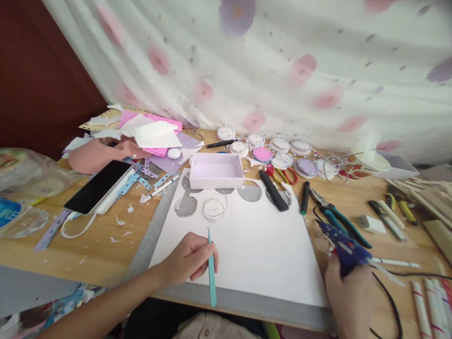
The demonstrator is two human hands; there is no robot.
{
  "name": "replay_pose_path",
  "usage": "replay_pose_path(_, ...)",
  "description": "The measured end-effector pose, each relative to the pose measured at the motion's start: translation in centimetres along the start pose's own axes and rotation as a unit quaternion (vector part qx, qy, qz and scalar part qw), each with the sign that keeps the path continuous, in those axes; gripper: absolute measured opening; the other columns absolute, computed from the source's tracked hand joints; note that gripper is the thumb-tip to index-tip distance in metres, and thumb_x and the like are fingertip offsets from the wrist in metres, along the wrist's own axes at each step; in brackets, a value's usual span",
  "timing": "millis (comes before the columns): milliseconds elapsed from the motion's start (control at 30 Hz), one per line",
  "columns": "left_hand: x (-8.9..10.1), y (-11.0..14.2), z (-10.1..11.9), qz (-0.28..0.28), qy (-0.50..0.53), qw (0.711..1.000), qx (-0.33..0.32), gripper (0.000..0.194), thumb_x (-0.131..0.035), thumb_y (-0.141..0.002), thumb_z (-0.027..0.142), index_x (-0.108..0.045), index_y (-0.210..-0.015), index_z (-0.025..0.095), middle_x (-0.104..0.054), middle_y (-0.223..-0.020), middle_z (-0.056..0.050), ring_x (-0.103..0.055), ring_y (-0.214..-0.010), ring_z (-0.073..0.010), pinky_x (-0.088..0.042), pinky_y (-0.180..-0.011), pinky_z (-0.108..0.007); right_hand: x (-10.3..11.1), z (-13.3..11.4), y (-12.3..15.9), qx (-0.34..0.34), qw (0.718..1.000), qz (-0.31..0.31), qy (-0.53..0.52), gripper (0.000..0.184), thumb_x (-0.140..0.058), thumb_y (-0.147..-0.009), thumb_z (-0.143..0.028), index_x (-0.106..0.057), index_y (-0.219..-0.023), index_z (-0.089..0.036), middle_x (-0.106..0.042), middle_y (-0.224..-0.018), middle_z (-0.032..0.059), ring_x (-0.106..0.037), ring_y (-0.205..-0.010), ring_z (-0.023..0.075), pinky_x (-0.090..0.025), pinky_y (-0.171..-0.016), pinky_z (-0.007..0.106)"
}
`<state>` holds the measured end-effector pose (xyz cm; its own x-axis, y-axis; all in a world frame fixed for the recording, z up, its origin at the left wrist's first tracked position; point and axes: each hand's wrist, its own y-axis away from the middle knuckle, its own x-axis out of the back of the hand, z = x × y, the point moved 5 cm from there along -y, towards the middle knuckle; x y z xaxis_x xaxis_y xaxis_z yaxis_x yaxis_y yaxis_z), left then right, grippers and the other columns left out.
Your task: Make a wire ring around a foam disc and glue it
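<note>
My left hand rests on the near edge of a white sheet and is closed around a thin teal tool, its tip pointing away from me. A small coil of wire lies just beyond that tip. At the sheet's right edge my right hand grips a dark blue glue gun, nozzle pointing left and away; a glue stick juts out behind it. A shallow pale lilac box sits at the far end of the sheet, beside round holes cut in the sheet.
A grey cutting mat lies under the sheet. A phone and paper scraps lie left. Round paper discs, red scissors, a black cutter, teal pliers and glue sticks lie behind and right. A curtain hangs behind.
</note>
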<state>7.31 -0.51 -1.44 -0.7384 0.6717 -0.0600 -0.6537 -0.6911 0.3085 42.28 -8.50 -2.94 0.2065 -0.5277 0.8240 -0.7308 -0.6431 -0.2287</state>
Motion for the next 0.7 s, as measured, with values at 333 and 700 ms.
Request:
replay_pose_path(333,1.1,-3.2,0.5,-0.003,-0.016,0.999,-0.041,0.047,-0.041,-0.091,0.041,-0.059,-0.059,0.011,-0.033,-0.033,0.007,-0.032,-0.030,-0.0049,-0.021,-0.034,-0.015,1.5,-6.7,-0.1,-0.091,0.983,0.094,-0.130,0.031,-0.074,-0.057,-0.044,-0.052,-0.061,-0.022,-0.054,-0.057,0.0013,-0.053,-0.051,0.0204,-0.044,-0.055,0.036)
replay_pose_path(700,1.0,-5.7,0.1,-0.059,-0.050,0.995,-0.063,0.046,-0.039,-0.090,0.033,-0.060,-0.056,0.011,-0.035,-0.033,0.006,-0.031,-0.030,-0.0043,-0.026,-0.036,-0.016,-5.9,-14.5,2.7,0.108,0.953,-0.116,-0.257,0.028,-0.060,-0.063,-0.026,-0.037,-0.049,-0.022,-0.039,-0.040,-0.0070,-0.034,-0.037,0.0067,-0.030,-0.037,0.021)
